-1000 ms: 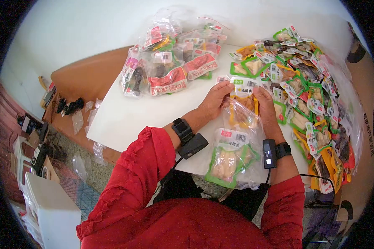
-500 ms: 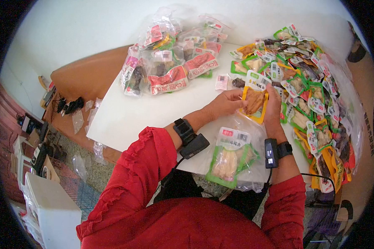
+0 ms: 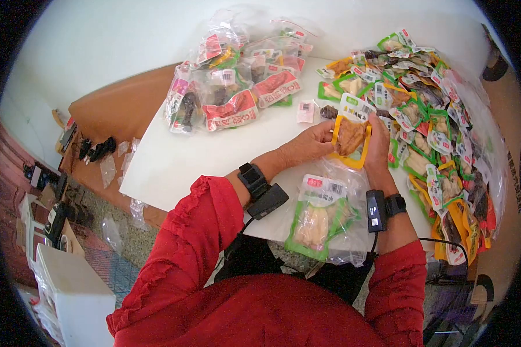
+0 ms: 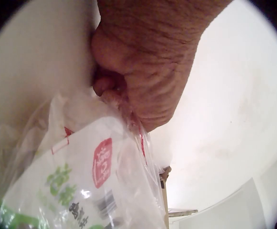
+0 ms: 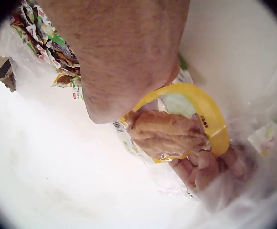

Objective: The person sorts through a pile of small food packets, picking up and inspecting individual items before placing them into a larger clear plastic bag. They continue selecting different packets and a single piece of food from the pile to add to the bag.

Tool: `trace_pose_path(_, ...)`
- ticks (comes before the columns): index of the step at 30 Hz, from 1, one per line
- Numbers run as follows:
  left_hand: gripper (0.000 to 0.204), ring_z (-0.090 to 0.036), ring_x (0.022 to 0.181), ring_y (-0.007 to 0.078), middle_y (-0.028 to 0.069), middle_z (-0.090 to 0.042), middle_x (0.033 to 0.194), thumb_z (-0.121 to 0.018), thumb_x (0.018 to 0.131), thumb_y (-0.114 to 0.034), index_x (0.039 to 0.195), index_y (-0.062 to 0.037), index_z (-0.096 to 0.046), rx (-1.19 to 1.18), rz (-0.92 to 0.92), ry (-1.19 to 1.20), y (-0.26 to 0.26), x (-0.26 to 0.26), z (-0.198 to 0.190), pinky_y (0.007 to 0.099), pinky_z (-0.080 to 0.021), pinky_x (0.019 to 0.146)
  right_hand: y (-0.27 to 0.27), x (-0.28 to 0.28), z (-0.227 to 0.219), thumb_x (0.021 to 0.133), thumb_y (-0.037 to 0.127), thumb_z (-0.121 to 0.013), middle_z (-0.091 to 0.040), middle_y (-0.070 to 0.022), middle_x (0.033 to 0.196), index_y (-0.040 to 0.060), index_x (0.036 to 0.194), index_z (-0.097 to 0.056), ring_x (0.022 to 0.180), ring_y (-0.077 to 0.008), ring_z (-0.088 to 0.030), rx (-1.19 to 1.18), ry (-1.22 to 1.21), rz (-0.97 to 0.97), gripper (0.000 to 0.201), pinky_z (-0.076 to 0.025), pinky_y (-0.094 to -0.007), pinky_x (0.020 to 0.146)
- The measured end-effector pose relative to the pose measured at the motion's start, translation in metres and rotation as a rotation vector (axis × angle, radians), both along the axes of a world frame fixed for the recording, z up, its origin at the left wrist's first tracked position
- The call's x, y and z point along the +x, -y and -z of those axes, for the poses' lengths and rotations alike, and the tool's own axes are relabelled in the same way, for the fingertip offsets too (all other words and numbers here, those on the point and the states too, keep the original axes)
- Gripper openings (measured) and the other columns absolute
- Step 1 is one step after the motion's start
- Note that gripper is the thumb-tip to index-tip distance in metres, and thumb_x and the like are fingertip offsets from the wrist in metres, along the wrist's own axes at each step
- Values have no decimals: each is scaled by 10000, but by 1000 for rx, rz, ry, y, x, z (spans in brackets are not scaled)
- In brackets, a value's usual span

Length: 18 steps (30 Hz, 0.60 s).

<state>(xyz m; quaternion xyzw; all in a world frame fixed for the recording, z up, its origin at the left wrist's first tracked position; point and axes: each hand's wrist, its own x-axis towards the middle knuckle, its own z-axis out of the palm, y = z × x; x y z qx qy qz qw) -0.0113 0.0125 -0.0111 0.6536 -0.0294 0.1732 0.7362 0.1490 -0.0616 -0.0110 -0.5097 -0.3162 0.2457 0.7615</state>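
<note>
My right hand [image 3: 378, 144] grips the right side of a yellow-edged food packet [image 3: 351, 137], brown meat showing through its clear window. At the packet's lower left, my left hand [image 3: 308, 143] pinches the mouth of a clear zip bag [image 3: 353, 240], as the left wrist view shows. In the right wrist view, my left fingers [image 5: 207, 169] lie right at the packet's lower edge. Inside the bag is a green-edged packet [image 3: 311, 225] of pale meat, at the table's front edge and below both hands.
Several filled clear bags [image 3: 231, 98] stand at the table's back left. A large heap of loose packets [image 3: 425, 127] covers the right side, beside a cardboard box [image 3: 512, 173]. A small white packet [image 3: 306, 111] lies behind my left hand on the white table [image 3: 173, 162].
The yellow-edged packet has come out from behind the bag's plastic and now tilts in my right hand. My left hand has left its top edge and dropped to its lower left.
</note>
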Motion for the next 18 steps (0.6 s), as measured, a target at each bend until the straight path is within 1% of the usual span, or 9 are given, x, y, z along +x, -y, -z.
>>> trace_pose_path(3,464,-511,983,152,101,-514,1089,-496,805,-69,1225,-57,-300,9,-19,-30,-6,1,9,270,-406,847,-1,-2,-1,836,245,-457,-530,-59,853,-25,887,-543,797,-135,-486,40,-5,10,288,-385,-254,742)
trace_pose_path(6,458,-516,974,151,100,-518,1077,-501,803,-65,1218,-63,-307,60,-75,-101,-5,-1,2,264,-407,843,0,-7,-6,836,242,-457,-523,-50,831,-11,864,-533,768,-120,-486,79,-100,-13,266,-398,-251,708)
trace_pose_path(9,446,-520,956,139,93,-527,1058,-501,802,-57,1208,-68,-316,5,-79,-76,-2,0,1,248,-413,821,0,-8,-8,834,239,-460,-522,-50,824,3,846,-525,750,-117,-491,105,-138,-1,246,-404,-251,682)
trace_pose_path(12,417,-532,923,130,93,-530,1051,-499,801,-43,1185,-60,-338,48,-79,-26,6,-1,-4,234,-421,796,5,-9,-16,833,238,-462,-524,-51,816,12,830,-525,741,-127,-499,109,-169,-9,235,-403,-253,682)
trace_pose_path(13,417,-532,923,130,93,-530,1051,-499,801,-43,1185,-60,-338,47,-80,-26,4,-1,-1,234,-421,796,5,-7,-16,833,236,-461,-525,-53,814,15,827,-525,732,-131,-503,93,-152,47,230,-404,-254,676)
trace_pose_path(14,374,-539,874,110,84,-553,1009,-500,804,-56,1157,-53,-378,53,-53,-46,1,0,2,218,-423,753,5,-6,-16,833,234,-461,-526,-54,811,18,824,-525,724,-136,-507,78,-133,102,225,-405,-255,670)
trace_pose_path(15,335,-546,825,90,76,-575,966,-501,807,-69,1130,-47,-417,59,-27,-67,-2,1,5,202,-425,709,5,-6,-16,833,234,-461,-526,-54,811,18,824,-525,724,-136,-507,77,-133,102,225,-405,-255,670)
trace_pose_path(16,335,-546,825,90,76,-575,966,-501,807,-69,1130,-47,-417,59,-27,-67,-1,-1,1,202,-425,709,4,-7,-17,834,232,-459,-525,-54,804,18,822,-521,718,-137,-508,71,-138,115,223,-409,-260,667)
trace_pose_path(18,244,-518,695,43,39,-612,842,-489,825,-135,1051,-44,-502,130,-82,-283,-1,-5,-5,173,-396,601,4,-8,-17,835,230,-457,-523,-54,796,18,819,-517,712,-138,-509,65,-142,130,221,-414,-265,664)
